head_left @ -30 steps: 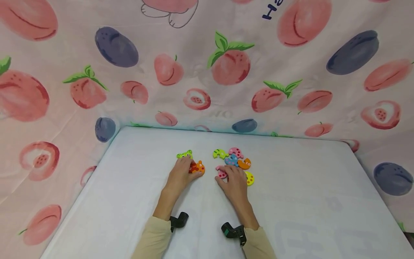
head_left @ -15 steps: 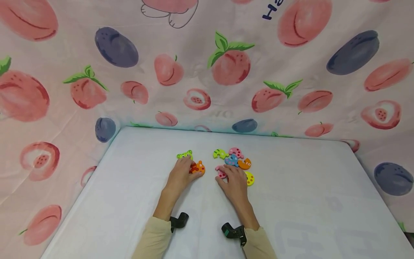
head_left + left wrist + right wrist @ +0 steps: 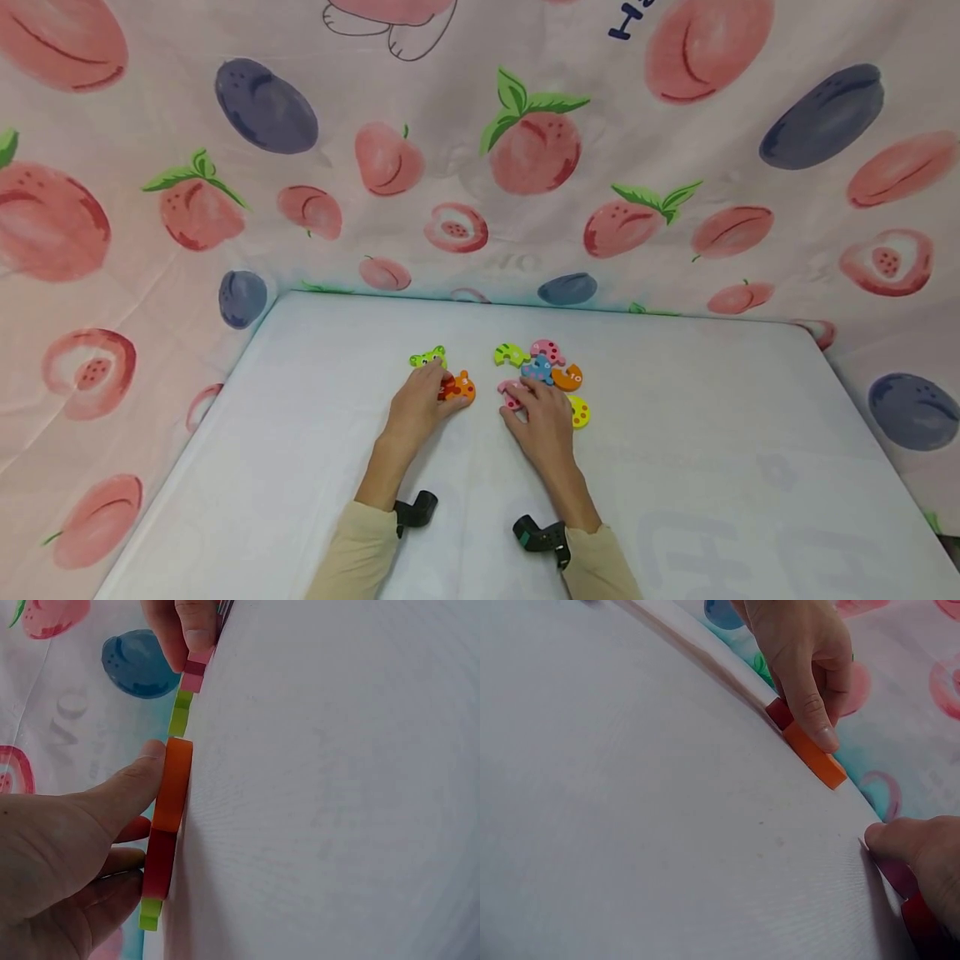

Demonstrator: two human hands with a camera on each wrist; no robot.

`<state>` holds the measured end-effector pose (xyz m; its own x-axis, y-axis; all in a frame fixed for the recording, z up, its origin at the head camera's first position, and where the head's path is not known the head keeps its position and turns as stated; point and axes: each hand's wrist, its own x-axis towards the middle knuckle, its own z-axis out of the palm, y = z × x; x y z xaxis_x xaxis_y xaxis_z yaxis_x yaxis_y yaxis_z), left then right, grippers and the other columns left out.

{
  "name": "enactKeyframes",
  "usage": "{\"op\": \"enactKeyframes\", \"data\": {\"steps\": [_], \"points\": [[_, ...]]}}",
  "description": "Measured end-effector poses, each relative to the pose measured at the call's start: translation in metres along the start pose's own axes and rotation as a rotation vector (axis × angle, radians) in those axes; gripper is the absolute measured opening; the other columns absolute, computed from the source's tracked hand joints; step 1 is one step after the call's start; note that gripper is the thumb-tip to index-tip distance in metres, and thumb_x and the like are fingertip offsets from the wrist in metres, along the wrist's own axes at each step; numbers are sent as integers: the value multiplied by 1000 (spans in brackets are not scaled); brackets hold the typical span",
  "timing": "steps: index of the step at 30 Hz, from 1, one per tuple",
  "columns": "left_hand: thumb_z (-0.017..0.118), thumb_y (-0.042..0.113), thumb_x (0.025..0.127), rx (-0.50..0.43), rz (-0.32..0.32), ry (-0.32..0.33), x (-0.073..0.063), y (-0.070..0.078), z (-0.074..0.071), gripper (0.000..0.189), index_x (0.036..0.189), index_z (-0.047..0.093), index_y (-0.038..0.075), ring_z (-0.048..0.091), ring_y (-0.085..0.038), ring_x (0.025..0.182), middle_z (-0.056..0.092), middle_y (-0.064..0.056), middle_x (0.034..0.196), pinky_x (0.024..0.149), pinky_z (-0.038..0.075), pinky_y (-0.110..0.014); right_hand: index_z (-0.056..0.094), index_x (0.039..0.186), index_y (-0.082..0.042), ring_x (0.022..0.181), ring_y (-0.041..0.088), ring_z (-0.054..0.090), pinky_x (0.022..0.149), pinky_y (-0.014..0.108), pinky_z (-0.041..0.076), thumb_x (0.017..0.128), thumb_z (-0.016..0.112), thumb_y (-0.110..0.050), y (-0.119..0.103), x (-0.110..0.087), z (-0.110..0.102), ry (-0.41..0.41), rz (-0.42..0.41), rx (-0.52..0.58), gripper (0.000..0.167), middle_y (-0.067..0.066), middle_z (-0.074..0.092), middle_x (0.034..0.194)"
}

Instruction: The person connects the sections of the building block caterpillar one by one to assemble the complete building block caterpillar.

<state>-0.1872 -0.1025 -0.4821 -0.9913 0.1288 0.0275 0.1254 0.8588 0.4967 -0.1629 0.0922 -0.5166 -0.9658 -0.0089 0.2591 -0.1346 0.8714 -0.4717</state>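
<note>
In the head view my left hand (image 3: pixel 417 404) holds an orange spotted puzzle piece (image 3: pixel 464 388) and a red one (image 3: pixel 159 864) that lie end to end on the table. Its thumb lies along the orange piece, with the other fingers behind the red one. A green animal-faced piece (image 3: pixel 427 358) sits just beyond these fingers. My right hand (image 3: pixel 546 421) grips a pink spotted piece (image 3: pixel 512 395) between thumb and fingers, partly covering it. A red piece (image 3: pixel 924 926) shows under this hand in the right wrist view; a yellow spotted piece (image 3: pixel 579 412) pokes out on its right.
Beyond my right hand lie a green striped piece (image 3: pixel 510 354), a pink piece (image 3: pixel 547 351), a blue one (image 3: pixel 537 368) and an orange one marked 10 (image 3: pixel 567 377), close together. A white table (image 3: pixel 712 467) carries everything, with a fruit-print cloth (image 3: pixel 315 267) hanging behind.
The head view has tilted very slightly. Both hands and the pieces stay where they were.
</note>
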Motion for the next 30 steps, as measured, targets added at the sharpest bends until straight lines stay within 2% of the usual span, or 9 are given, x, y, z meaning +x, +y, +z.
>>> {"op": "enactKeyframes", "data": {"steps": [5,15,24,30], "points": [[75,39,82,-13,8,7,1,-1,0,51,118,63,6,44,-30,138,49,-15,147,114,37,-45,66,127,-20,122,27,53,111,53,36,87,72,-32,0,2,-1,-25,-22,-43,42,3,61,136],[76,37,81,-17,32,12,1,-3,0,51,117,63,3,45,-32,137,50,-17,145,114,37,-45,62,131,-21,126,28,50,114,54,32,90,68,-30,-4,0,-1,-75,-13,-45,43,3,57,140],[76,41,81,3,35,24,0,-6,3,52,117,63,5,46,-30,136,51,-15,144,111,41,-46,60,134,-18,122,28,52,107,48,41,93,65,-26,-5,-2,-2,-74,-60,-91,42,5,56,141],[73,40,84,-23,36,-14,1,-5,-1,62,130,56,2,39,-30,141,44,-15,150,114,37,-46,61,133,-18,114,28,53,100,45,46,90,67,-31,-7,-1,-2,-68,-71,-107,44,6,58,138]]}}
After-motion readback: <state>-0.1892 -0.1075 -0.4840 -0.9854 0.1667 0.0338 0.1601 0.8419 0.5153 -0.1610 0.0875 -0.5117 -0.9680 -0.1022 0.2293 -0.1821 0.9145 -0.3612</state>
